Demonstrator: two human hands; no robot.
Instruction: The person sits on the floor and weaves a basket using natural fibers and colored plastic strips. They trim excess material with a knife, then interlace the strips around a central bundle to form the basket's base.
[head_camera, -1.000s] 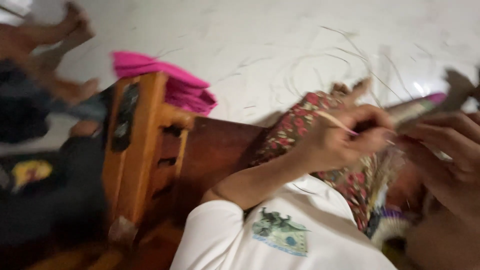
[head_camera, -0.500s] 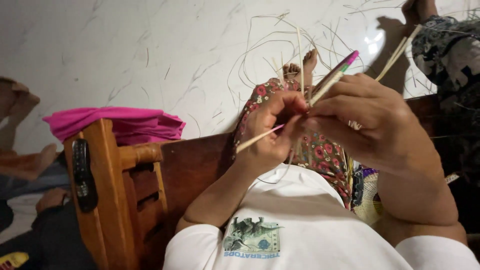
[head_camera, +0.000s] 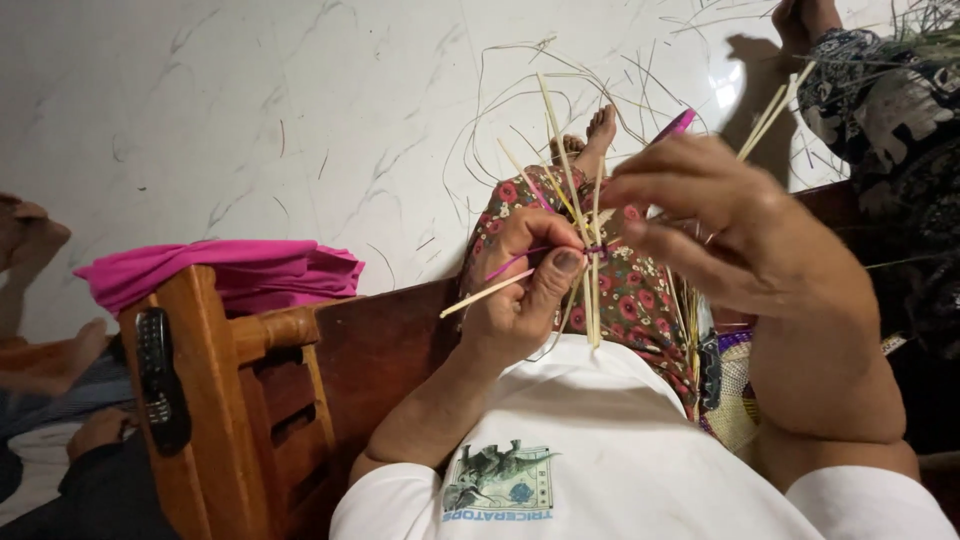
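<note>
While the head camera looked down past a white printed shirt (head_camera: 600, 440), the white marble-patterned floor (head_camera: 300, 120) filled most of the view, strewn with loose pale straw strands (head_camera: 520, 80). A dark wooden chair (head_camera: 250, 400) stood at the lower left, its arm carrying a folded pink cloth (head_camera: 230, 270) on top and a black remote control (head_camera: 158, 380) against its side post. A red floral garment (head_camera: 640, 290) covered the person's lap and leg, with one bare foot (head_camera: 600, 128) resting on the floor beyond. Another person's bare feet (head_camera: 35, 235) lay at the far left edge.

The right hand (head_camera: 740, 235) was held just above the lap, fingers curled loosely and partly spread, fingertips touching the straws at their crossing point; whether it gripped them could not be told. The left hand (head_camera: 525, 290) was closed, thumb pressed against the fingers, pinching a bundle of pale straw strips (head_camera: 590, 260) and a pink strip (head_camera: 510, 265). The strips fanned upward and downward from that pinch, between both hands. A woven straw piece (head_camera: 735, 395) lay beside the right forearm.
</note>
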